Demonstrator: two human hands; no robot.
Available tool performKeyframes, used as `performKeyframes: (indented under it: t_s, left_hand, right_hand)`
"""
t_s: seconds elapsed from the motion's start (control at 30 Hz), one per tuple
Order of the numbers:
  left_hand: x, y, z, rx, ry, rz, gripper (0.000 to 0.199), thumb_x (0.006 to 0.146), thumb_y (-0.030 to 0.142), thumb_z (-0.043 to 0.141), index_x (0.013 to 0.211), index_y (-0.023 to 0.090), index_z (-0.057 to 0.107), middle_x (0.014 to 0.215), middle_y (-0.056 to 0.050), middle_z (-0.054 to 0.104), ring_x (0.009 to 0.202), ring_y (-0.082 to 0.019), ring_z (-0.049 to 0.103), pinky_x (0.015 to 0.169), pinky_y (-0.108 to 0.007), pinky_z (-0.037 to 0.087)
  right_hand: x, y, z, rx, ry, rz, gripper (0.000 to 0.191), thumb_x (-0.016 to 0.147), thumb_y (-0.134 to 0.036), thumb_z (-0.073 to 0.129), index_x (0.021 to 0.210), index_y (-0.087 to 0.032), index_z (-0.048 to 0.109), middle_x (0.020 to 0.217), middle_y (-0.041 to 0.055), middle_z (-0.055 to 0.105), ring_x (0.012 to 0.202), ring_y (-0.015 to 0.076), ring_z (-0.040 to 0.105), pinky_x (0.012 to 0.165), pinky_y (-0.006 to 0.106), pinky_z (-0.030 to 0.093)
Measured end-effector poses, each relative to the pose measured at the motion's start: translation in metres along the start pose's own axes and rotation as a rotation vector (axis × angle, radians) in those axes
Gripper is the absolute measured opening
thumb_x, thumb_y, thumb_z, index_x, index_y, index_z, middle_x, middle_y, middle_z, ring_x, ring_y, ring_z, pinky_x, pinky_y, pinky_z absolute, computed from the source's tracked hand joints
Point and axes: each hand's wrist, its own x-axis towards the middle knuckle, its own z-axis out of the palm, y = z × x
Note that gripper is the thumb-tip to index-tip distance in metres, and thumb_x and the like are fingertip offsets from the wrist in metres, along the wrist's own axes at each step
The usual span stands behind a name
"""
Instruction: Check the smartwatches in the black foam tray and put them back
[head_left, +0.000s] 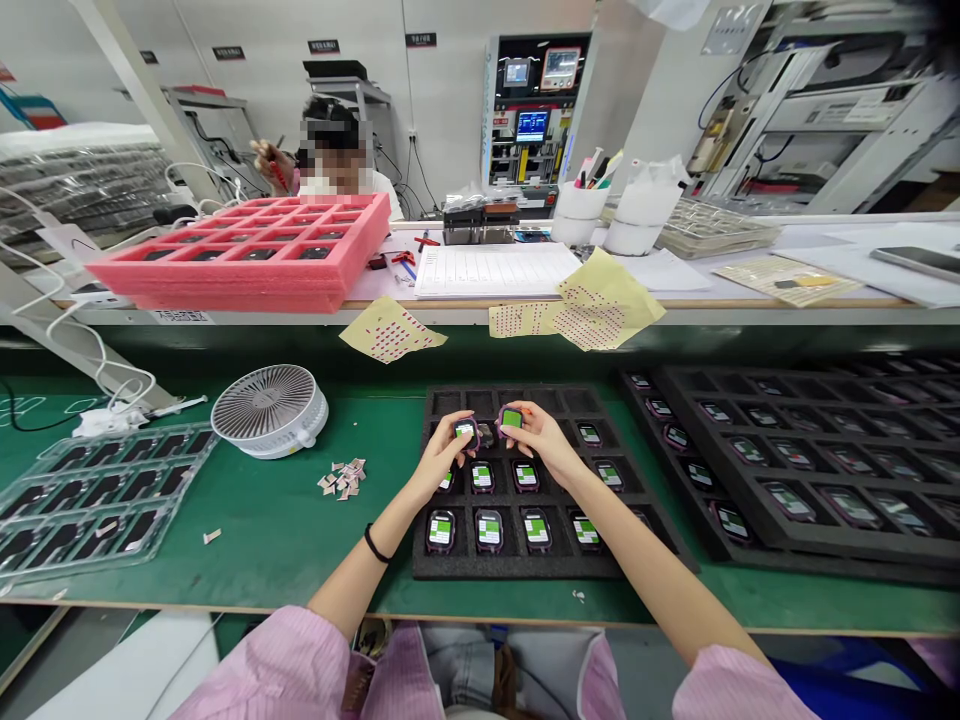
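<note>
My left hand (442, 462) pinches a small rounded device (465, 432) with a purple rim and a green-labelled face. My right hand (544, 442) holds a matching device (511, 420) by its edges, and the two are close together above the top of a black foam tray (517, 569). Several more such devices sit in the tray's pockets beneath my hands. The upper pockets look bare, and one holds a small dark object between my hands.
A wider black tray (817, 535) of similar devices lies to the right, and a clear plastic tray (97, 505) to the left. Nearby are a white fan (268, 410) and paper scraps (345, 478). Across the bench, a person (337, 165) sits behind stacked pink foam trays (240, 258).
</note>
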Motion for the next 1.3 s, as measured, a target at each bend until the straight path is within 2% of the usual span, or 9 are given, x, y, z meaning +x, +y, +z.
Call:
performKeyframes:
  t_s: [0.1,0.27,0.37,0.5,0.63,0.73,0.9,1.1,1.3]
  left_hand:
    - [0.0,0.0003,-0.0002,-0.006,0.002,0.006,0.051,0.078,0.044,0.062,0.121,0.019,0.05,0.093,-0.005,0.06,0.064,-0.009,0.057,0.048,-0.019,0.041]
    - [0.0004,-0.0018,-0.0002,0.0,0.006,0.018,0.052,0.077,0.043,0.064,0.121,0.019,0.049,0.093,-0.005,0.06,0.064,-0.009,0.056,0.048,-0.019,0.04]
    - [-0.0003,-0.0027,0.0002,0.021,-0.003,0.037,0.053,0.076,0.039,0.066,0.122,0.019,0.048,0.094,-0.005,0.06,0.067,-0.01,0.056,0.05,-0.019,0.041]
    - [-0.003,-0.0002,0.0016,0.074,-0.005,0.056,0.056,0.073,0.032,0.071,0.123,0.021,0.047,0.107,-0.007,0.059,0.089,-0.015,0.059,0.069,-0.023,0.049]
    - [-0.0049,0.0032,0.0025,0.08,-0.033,0.062,0.061,0.072,0.03,0.072,0.125,0.021,0.044,0.112,-0.008,0.057,0.104,-0.02,0.057,0.086,-0.031,0.049]
    - [-0.0048,0.0028,0.0019,0.097,-0.051,0.062,0.065,0.071,0.029,0.073,0.127,0.021,0.042,0.111,-0.008,0.056,0.104,-0.02,0.057,0.086,-0.033,0.049]
    - [-0.0034,-0.0004,0.0009,0.076,-0.042,0.066,0.066,0.07,0.027,0.074,0.127,0.02,0.041,0.115,-0.009,0.054,0.104,-0.02,0.057,0.091,-0.034,0.047]
    - [-0.0023,-0.0029,-0.0003,0.065,-0.029,0.062,0.067,0.071,0.026,0.073,0.129,0.02,0.041,0.113,-0.008,0.056,0.106,-0.02,0.057,0.094,-0.036,0.046]
    - [-0.0013,-0.0046,-0.0013,0.055,-0.031,0.067,0.067,0.07,0.027,0.074,0.128,0.02,0.041,0.114,-0.009,0.056,0.106,-0.021,0.057,0.095,-0.037,0.046]
  right_hand:
    - [0.0,0.0005,-0.0005,-0.001,0.006,-0.006,0.049,0.059,-0.034,0.081,0.097,-0.021,0.054,0.082,0.0012,0.062,0.053,0.0112,0.058,0.035,0.018,0.029]
    - [-0.0023,-0.0038,-0.0004,0.02,-0.012,0.03,0.038,0.07,-0.039,0.073,0.098,-0.021,0.056,0.082,0.0019,0.061,0.054,0.0124,0.06,0.036,0.02,0.03]
    - [-0.0022,-0.0039,0.0003,0.009,-0.006,0.018,0.042,0.066,-0.037,0.076,0.097,-0.021,0.055,0.082,0.0016,0.061,0.054,0.0122,0.059,0.036,0.019,0.029]
    - [-0.0012,-0.0016,0.0007,-0.015,0.001,-0.009,0.05,0.058,-0.034,0.082,0.097,-0.022,0.054,0.085,0.0022,0.062,0.055,0.0117,0.058,0.035,0.018,0.029]
    - [-0.0012,-0.0022,0.0001,0.001,0.006,0.008,0.042,0.064,-0.038,0.077,0.097,-0.022,0.055,0.082,0.0019,0.061,0.054,0.012,0.058,0.035,0.019,0.028]
    - [-0.0017,-0.0034,0.0001,0.014,0.004,0.025,0.04,0.068,-0.04,0.074,0.098,-0.021,0.056,0.082,0.0015,0.061,0.054,0.0122,0.059,0.036,0.019,0.028]
    - [-0.0027,-0.0036,0.0015,-0.016,0.012,0.021,0.048,0.059,-0.032,0.081,0.097,-0.022,0.055,0.085,0.0022,0.063,0.055,0.0105,0.056,0.036,0.018,0.026]
    - [-0.0023,-0.0043,0.0021,-0.001,0.007,0.022,0.048,0.061,-0.036,0.08,0.098,-0.021,0.054,0.084,0.0016,0.061,0.054,0.0101,0.056,0.035,0.018,0.024]
    - [-0.002,-0.0028,0.0009,-0.014,-0.004,0.029,0.052,0.057,-0.03,0.082,0.099,-0.022,0.053,0.084,0.0012,0.062,0.056,0.0094,0.056,0.036,0.016,0.026]
